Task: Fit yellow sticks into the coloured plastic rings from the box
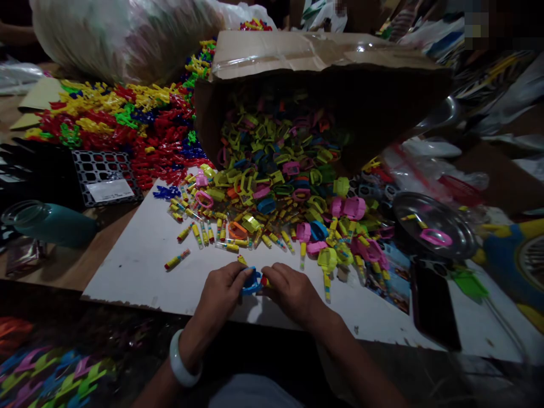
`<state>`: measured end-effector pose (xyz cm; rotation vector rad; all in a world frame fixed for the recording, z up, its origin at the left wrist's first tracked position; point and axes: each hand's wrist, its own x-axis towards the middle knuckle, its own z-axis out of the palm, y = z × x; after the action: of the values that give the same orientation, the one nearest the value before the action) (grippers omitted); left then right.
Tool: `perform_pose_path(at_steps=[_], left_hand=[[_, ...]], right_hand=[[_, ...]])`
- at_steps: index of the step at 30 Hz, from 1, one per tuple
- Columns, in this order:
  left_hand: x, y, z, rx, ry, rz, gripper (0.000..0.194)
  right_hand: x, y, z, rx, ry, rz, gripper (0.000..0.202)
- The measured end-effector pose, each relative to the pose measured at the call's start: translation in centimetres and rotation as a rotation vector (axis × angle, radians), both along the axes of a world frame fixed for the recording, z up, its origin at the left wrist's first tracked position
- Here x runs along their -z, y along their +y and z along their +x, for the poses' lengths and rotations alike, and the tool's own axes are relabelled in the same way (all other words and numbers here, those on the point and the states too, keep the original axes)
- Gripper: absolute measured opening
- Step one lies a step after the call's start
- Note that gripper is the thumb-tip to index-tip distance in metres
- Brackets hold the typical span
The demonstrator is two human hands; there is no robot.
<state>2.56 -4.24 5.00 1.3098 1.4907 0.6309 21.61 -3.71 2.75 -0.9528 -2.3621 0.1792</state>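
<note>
My left hand (223,292) is closed on a blue plastic toy watch (251,281), pinched between thumb and fingers over the front of the white board (131,277). Close against it, my right hand (293,292) pinches a small tube (265,281) with a red end at the watch's right side; most of the tube is hidden by the fingers. Just beyond lie many small yellow tubes with clear ends (177,259). Behind them is a heap of yellow, pink, blue and orange toy watches (266,205), spilling out of a tipped cardboard box (323,54).
Red, yellow, green and blue plastic figures (161,127) are piled at the left, below a big plastic bag (123,39). A teal bottle (63,224) and a black basket (106,177) stand left. At right are a metal dish (461,241) and a dark phone (436,306).
</note>
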Motion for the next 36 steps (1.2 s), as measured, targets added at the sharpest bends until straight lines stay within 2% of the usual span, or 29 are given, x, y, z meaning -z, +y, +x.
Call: perform_pose_path(at_steps=[5, 8, 11, 13, 16, 17, 18, 19, 20, 22, 24, 25, 27, 29, 31, 34, 36], left_hand=[[-0.3, 0.5, 0.0, 0.044, -0.042, -0.149, 0.034], [-0.3, 1.0, 0.3, 0.084, -0.096, -0.223, 0.035], [-0.6, 1.5, 0.4, 0.076, -0.273, -0.224, 0.048], [-0.7, 1.9, 0.0, -0.007, -0.333, -0.118, 0.058], [-0.3, 2.6, -0.8, -0.131, -0.223, 0.045, 0.054], [0.0, 2.8, -0.9, -0.156, -0.171, 0.080, 0.049], [0.5, 3.0, -1.0, -0.181, -0.135, 0.100, 0.046], [1.0, 3.2, -0.8, -0.205, -0.115, 0.112, 0.043], [1.5, 3.3, -0.6, -0.225, -0.103, 0.121, 0.041], [2.5, 3.5, 0.0, -0.246, -0.097, 0.133, 0.038], [3.2, 3.6, 0.3, -0.263, -0.097, 0.152, 0.036], [3.3, 3.6, 0.3, -0.278, -0.094, 0.168, 0.035], [3.0, 3.5, -0.1, -0.301, -0.092, 0.197, 0.037], [2.2, 3.5, -0.6, -0.299, -0.102, 0.229, 0.042], [1.2, 3.5, -1.0, -0.281, -0.150, 0.215, 0.047], [-0.1, 3.7, -1.1, -0.119, -0.299, -0.001, 0.053], [-0.4, 3.8, -1.1, -0.002, -0.392, -0.169, 0.051]], right_hand=[[0.0, -0.3, -0.3, -0.082, -0.130, 0.092, 0.031], [0.8, -0.4, 0.0, -0.067, -0.079, 0.084, 0.031], [0.5, 0.1, 2.3, 0.003, 0.032, 0.067, 0.025], [-0.6, 0.7, 4.9, 0.205, 0.105, 0.112, 0.023], [-2.1, 2.2, 7.5, 0.710, 0.173, 0.266, 0.034], [-2.2, 2.8, 7.4, 0.798, 0.202, 0.304, 0.038], [-2.1, 3.5, 6.7, 0.813, 0.239, 0.305, 0.038], [-1.6, 4.2, 5.5, 0.778, 0.289, 0.262, 0.034], [-1.0, 5.0, 3.8, 0.688, 0.330, 0.164, 0.029], [0.6, 6.6, 0.1, 0.511, 0.385, -0.121, 0.024], [1.8, 7.8, -2.9, 0.414, 0.346, -0.347, 0.020], [2.2, 8.2, -3.7, 0.391, 0.339, -0.384, 0.017], [2.1, 8.2, -4.0, 0.366, 0.344, -0.419, 0.013], [1.3, 7.4, -2.9, 0.303, 0.385, -0.472, 0.016], [0.2, 6.4, -1.5, 0.128, 0.390, -0.535, 0.021], [-0.8, 5.1, -0.2, -0.171, 0.282, -0.501, 0.023], [-1.0, 4.4, 0.0, -0.202, 0.244, -0.480, 0.021]])
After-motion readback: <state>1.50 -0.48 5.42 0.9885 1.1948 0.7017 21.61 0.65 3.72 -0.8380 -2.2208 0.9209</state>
